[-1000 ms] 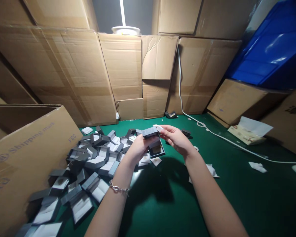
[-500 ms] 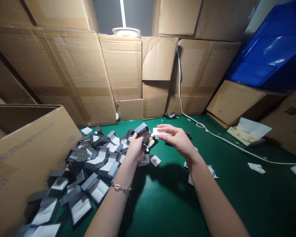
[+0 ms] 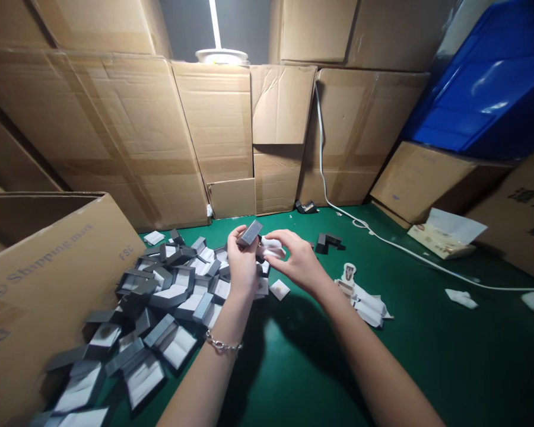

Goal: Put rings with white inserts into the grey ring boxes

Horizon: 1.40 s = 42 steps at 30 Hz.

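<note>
My left hand point(image 3: 242, 261) is wrapped round a small dark grey hinged jewelry box point(image 3: 250, 233), held tilted above the table with its lid raised. A white padded insert point(image 3: 272, 248) sits between the thumb and fingers of my right hand point(image 3: 296, 255), right at the opening of the box. Whether the insert is partly inside the box cannot be made out. Below my hands a small white square card point(image 3: 280, 289) lies on the green table. To the left spreads a heap of open grey boxes with white linings point(image 3: 173, 290).
A large carton point(image 3: 62, 261) stands at the left, and stacked cartons point(image 3: 229, 118) wall the back. White inserts point(image 3: 369, 305) and a dark box point(image 3: 328, 242) lie on the right, with a tissue pack point(image 3: 447, 234) and white cable point(image 3: 409, 264) beyond.
My right hand has moved left with the white insert, closer to the box in my left hand. The left hand has turned slightly, tilting the box. White pieces on the right are now uncovered.
</note>
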Available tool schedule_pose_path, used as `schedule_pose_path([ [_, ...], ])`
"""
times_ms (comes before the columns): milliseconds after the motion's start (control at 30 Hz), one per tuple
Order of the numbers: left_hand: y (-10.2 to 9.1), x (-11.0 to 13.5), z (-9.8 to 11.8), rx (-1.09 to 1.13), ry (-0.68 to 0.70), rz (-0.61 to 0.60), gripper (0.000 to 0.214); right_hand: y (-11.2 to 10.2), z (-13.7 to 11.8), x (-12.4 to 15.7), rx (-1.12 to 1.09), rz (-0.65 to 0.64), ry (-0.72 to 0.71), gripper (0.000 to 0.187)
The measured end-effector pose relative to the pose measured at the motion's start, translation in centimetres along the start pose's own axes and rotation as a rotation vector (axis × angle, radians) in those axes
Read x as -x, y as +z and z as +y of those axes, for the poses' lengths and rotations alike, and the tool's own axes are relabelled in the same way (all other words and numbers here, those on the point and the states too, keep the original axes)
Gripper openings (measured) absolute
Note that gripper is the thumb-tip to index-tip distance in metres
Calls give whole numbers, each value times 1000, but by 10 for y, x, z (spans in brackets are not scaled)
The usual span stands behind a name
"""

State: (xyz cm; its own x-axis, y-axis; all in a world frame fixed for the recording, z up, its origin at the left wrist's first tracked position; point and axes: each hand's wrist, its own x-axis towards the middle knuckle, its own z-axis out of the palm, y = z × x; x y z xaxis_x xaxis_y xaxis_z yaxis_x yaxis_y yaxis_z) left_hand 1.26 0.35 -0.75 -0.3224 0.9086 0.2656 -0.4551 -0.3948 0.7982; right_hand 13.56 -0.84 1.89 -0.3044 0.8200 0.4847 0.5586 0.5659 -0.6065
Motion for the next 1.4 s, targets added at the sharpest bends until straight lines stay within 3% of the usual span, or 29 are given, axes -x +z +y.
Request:
schedule_pose_path([
  [433, 6, 6, -4, 84, -46, 35, 63, 8, 0, 1, 40, 72, -66, 31],
  [767, 12, 7, 4, 169, -57, 111, 65, 1, -3, 3, 73, -49, 110, 40],
  [1100, 9, 8, -4, 126, -96, 19, 72, 5, 2, 5, 72, 6, 75, 36],
  [1300, 11, 11, -2, 190, -114, -17, 85, 6, 2, 4, 62, -5, 136, 39],
  [1400, 12, 12, -4, 252, -59, -70, 86, 3, 1, 3, 47, -11, 160, 41],
])
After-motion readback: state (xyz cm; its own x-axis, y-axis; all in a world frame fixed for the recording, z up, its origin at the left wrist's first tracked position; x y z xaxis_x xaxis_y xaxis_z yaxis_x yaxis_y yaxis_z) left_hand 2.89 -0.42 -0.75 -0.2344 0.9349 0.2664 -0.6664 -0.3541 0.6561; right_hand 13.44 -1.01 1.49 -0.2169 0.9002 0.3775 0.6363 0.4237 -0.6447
